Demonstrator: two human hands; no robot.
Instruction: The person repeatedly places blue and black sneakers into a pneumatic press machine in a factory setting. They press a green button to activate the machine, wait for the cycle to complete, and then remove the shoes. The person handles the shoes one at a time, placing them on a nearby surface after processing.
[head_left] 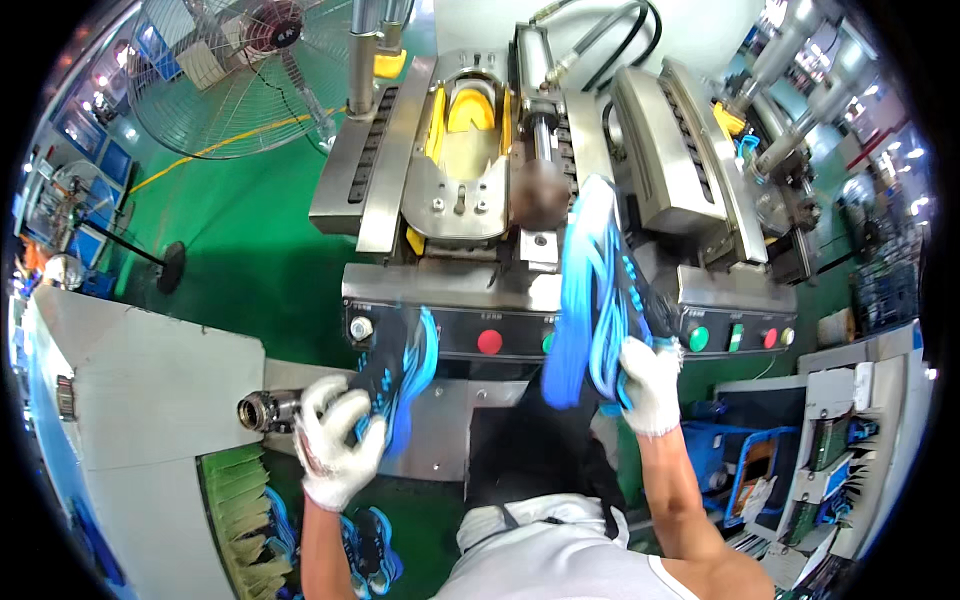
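My left hand [338, 440], in a white knit glove, grips a black shoe with a blue sole [402, 385] by its lower end, in front of the machine's left side. In my right hand [650, 385], gloved the same way, is another shoe with a light-to-dark blue sole [582, 310]. That one points up toward the machine, its sole facing left, and motion smears it. Beyond both hands sits a metal press station [455, 210] with a yellow pad [470, 110] inside its U-shaped frame.
A control panel with a red button [489, 342] runs along the machine's front. To the right stands a second metal press unit [665, 150]. A wire-caged fan [235, 75] is at the far left. More blue-soled shoes [372, 550] lie low at the left, beside a grey cabinet [160, 390].
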